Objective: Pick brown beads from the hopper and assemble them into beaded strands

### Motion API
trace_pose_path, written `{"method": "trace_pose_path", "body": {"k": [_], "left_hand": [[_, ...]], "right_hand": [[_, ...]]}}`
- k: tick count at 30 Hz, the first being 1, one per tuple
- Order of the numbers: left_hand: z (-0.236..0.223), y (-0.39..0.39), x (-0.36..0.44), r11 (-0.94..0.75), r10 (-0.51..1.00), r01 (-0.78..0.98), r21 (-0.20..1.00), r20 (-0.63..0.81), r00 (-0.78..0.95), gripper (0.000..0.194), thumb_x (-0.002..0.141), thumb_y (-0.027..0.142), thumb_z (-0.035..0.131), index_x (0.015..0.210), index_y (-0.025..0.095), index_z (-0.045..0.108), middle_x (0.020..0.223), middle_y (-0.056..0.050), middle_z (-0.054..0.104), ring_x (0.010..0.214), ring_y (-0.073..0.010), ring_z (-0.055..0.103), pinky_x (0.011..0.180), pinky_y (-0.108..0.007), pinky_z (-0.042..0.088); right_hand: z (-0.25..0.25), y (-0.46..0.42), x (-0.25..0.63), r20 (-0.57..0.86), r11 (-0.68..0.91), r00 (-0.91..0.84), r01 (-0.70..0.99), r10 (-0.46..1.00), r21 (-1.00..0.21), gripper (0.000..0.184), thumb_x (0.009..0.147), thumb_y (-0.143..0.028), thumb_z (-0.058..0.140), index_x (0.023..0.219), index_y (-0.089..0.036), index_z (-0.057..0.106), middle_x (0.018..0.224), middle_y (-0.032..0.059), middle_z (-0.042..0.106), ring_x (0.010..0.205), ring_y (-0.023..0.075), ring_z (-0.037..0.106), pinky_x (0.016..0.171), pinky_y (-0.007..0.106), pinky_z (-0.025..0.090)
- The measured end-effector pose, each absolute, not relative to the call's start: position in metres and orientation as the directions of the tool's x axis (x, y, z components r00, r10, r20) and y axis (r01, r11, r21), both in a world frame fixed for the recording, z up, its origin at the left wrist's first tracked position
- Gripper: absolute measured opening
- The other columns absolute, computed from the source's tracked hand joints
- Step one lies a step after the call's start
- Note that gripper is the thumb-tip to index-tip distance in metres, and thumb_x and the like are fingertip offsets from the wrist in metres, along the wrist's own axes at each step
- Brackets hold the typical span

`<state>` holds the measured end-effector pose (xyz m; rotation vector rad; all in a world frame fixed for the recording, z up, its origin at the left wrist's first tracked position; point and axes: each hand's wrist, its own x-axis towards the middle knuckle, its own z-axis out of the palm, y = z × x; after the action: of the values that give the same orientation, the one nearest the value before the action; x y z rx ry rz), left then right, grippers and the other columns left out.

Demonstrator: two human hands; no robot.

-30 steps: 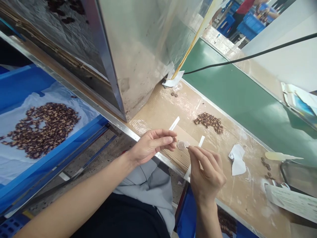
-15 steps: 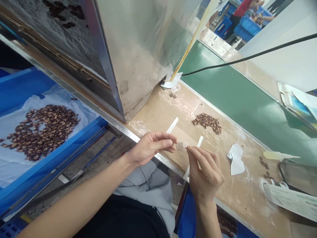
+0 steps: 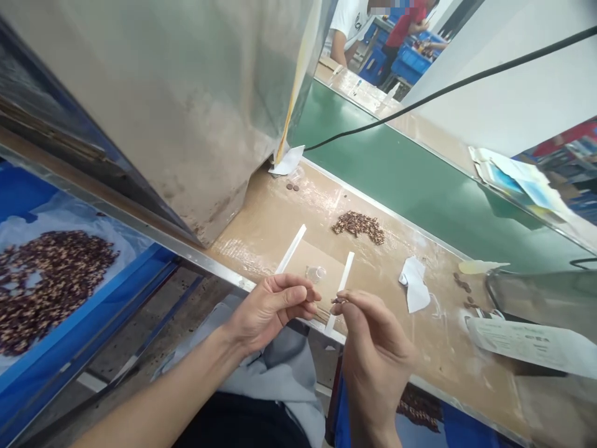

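Small dark piece [image 3: 336,302] between pinched right fingers [image 3: 362,302]; hold of left fingers [image 3: 286,282] unclear

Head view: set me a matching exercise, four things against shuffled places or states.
Things
1. clear container
2. large brown pile
3. small brown pile
4. right hand

Places or states
A. in the left blue crate
B. pinching a tiny piece
C. between two white strips
D. near the green surface

Pairs: 1-C, 2-A, 3-D, 4-B

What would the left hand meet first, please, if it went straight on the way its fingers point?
Probably the small dark piece held by the right hand, though depth is hard to judge.
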<state>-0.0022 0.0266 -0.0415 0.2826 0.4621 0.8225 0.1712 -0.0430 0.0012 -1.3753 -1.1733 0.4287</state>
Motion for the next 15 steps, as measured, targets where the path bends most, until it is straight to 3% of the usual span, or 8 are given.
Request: {"method": "trace_pose_path", "body": {"k": [6, 15], "left_hand": [[-0.036, 0.019, 0.007, 0.662, 0.746, -0.645, 0.381, -0.252, 0.617, 0.029, 0.085, 0.036, 0.115, 0.093, 0.015, 0.097, 0.083, -0.007, 0.09, 0.076, -0.0125, 0.086, 0.069, -0.013, 0.068], [-0.029, 0.015, 0.012, 0.638, 0.77, -0.69, 0.342, -0.247, 0.588, 0.026, 0.085, 0.033, 0.115, 0.094, 0.017, 0.097, 0.081, -0.005, 0.089, 0.071, -0.01, 0.083, 0.066, -0.012, 0.066]], "right_hand": [[0.003, -0.043, 0.161, 0.372, 0.277, 0.39, 0.279, 0.843, -0.92, 0.005, 0.115, -0.025, 0.087, 0.115, -0.027, 0.092, 0.11, 0.0067, 0.088, 0.096, 0.0238, 0.087, 0.083, 0.034, 0.076], [-0.003, -0.044, 0.156, 0.271, 0.246, 0.446, 0.115, 0.853, -0.962, 0.008, 0.113, -0.025, 0.091, 0.118, -0.03, 0.094, 0.115, 0.0051, 0.089, 0.101, 0.022, 0.087, 0.089, 0.031, 0.075]]}}
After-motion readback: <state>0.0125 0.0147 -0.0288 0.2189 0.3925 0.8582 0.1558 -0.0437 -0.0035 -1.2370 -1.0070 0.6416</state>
